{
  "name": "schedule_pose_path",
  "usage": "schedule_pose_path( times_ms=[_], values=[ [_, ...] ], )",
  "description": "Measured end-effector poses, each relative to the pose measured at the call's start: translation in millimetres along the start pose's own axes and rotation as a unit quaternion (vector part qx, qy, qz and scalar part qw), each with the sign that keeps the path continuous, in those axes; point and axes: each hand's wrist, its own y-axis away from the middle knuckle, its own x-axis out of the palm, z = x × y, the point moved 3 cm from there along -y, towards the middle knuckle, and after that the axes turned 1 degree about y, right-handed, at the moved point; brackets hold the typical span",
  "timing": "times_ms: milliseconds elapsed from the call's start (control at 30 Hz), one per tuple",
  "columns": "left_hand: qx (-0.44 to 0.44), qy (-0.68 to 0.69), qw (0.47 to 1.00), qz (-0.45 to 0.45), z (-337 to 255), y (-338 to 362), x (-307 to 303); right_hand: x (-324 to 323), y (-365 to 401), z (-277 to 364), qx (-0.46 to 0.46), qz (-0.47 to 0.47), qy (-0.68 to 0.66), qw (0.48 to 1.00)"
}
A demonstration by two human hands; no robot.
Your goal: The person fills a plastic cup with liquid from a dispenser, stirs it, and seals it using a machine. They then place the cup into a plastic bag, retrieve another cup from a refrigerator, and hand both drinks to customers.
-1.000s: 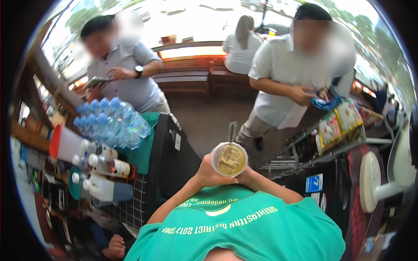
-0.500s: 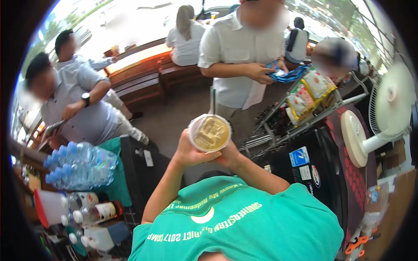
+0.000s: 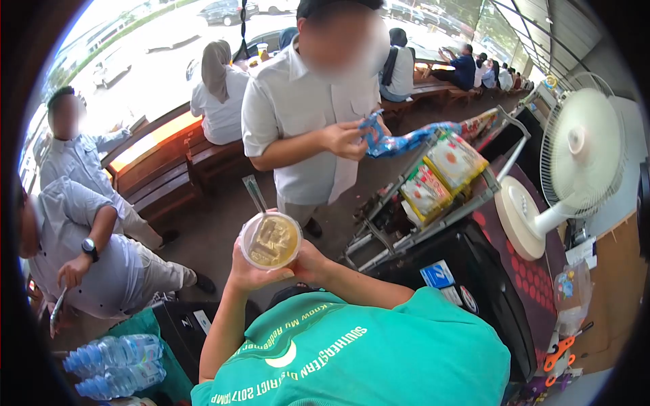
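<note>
A clear plastic cup (image 3: pixel 271 241) of yellowish drink with ice is held in front of my chest by both hands. My left hand (image 3: pixel 245 272) wraps its left side and underside. On the right side, my right hand (image 3: pixel 309 261) grips it. A straw (image 3: pixel 255 194) sticks up from the cup's far rim. Just beyond the cup stands a person in a white shirt (image 3: pixel 298 115), who holds a blue packet (image 3: pixel 382 140) in both hands.
A metal rack with snack packets (image 3: pixel 440 169) stands at the right over a black box (image 3: pixel 467 271). A white fan (image 3: pixel 575 155) is farther right. Water bottles (image 3: pixel 115 365) lie at lower left. People sit on benches (image 3: pixel 169 169) behind; another person (image 3: pixel 88 257) holds a phone at left.
My view has swung to the right: the bottles slid to the lower left and the person in white now stands straight ahead. The cup stays in both hands.
</note>
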Motion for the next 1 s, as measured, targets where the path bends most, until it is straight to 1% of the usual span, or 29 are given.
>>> schedule_pose_path(
  times_ms=[33,67,100,133,200,233,267,333,367,400,467,500,533,600,667,733,767,800,867,900,933,967,1000],
  values=[
    [0.002,-0.026,0.999,0.025,5.3,-7.1,-6.6,0.8,-11.8,8.6,0.0,0.007,0.003,1.0],
    [0.001,-0.053,0.997,0.048,8.7,-12.9,-12.7,1.0,-22.4,15.7,-0.03,0.011,0.001,0.999],
    [0.011,-0.082,0.995,0.053,9.0,-21.9,-17.8,0.7,-31.5,20.0,-0.056,0.015,-0.003,0.998],
    [0.008,-0.089,0.995,0.042,10.7,-30.6,-24.5,-2.4,-40.2,23.6,-0.045,0.022,-0.003,0.999],
    [0.0,-0.15,0.986,0.076,15.0,-46.4,-38.2,-11.7,-58.6,33.9,-0.011,0.024,-0.004,1.0],
    [0.03,-0.152,0.986,0.063,15.7,-55.3,-42.6,-5.9,-64.9,41.2,-0.02,0.029,0.006,0.999],
    [0.027,-0.161,0.986,0.043,17.7,-63.4,-50.3,2.2,-72.4,47.0,-0.001,0.039,0.012,0.999],
    [0.033,-0.126,0.991,0.032,20.5,-73.1,-62.6,12.6,-85.1,58.5,-0.018,0.06,0.003,0.998],
    [0.019,-0.073,0.997,0.017,20.5,-78.5,-68.7,6.8,-93.9,59.2,0.023,0.1,-0.028,0.994],
    [0.028,0.002,0.998,-0.063,11.6,-88.0,-65.8,10.5,-99.3,62.8,0.043,0.101,-0.021,0.994],
    [-0.001,0.057,0.997,-0.058,10.3,-98.9,-80.8,30.1,-107.3,73.6,0.059,0.206,-0.093,0.972],
    [0.032,0.068,0.996,-0.057,13.5,-104.5,-91.2,30.7,-114.5,76.1,0.062,0.225,-0.099,0.967],
    [0.008,0.11,0.993,-0.045,17.8,-108.2,-100.7,31.9,-121.5,78.2,0.073,0.226,-0.095,0.967],
    [0.011,0.165,0.986,-0.034,23.8,-122.4,-120.3,39.0,-135.5,86.8,0.05,0.223,-0.114,0.967],
    [0.015,0.184,0.982,-0.027,28.8,-140.4,-141.6,52.2,-148.1,97.5,0.037,0.226,-0.113,0.967],
    [0.011,0.223,0.975,-0.001,30.7,-164.3,-164.2,63.0,-168.1,108.6,-0.002,0.203,-0.015,0.979],
    [0.009,0.236,0.972,-0.01,31.5,-176.9,-175.5,67.3,-180.5,113.2,-0.027,0.215,0.002,0.976],
    [0.006,0.24,0.971,-0.004,30.2,-190.8,-188.1,68.8,-194.1,115.4,-0.033,0.21,0.002,0.977],
    [-0.001,0.257,0.966,0.039,31.7,-226.0,-216.7,72.6,-224.1,121.8,-0.078,0.182,0.008,0.98],
    [0.035,0.311,0.948,0.059,36.5,-244.1,-233.4,75.5,-239.6,122.7,-0.084,0.174,0.01,0.981],
    [0.04,0.317,0.945,0.065,40.4,-264.7,-250.8,78.9,-259.2,126.6,-0.109,0.159,0.013,0.981],
    [0.022,0.343,0.934,0.097,42.5,-283.5,-265.7,83.4,-277.9,131.6,-0.133,0.143,0.016,0.981],
    [0.004,0.367,0.921,0.128,40.4,-302.5,-277.7,90.0,-295.8,136.9,-0.135,0.139,0.022,0.981]
  ],
)
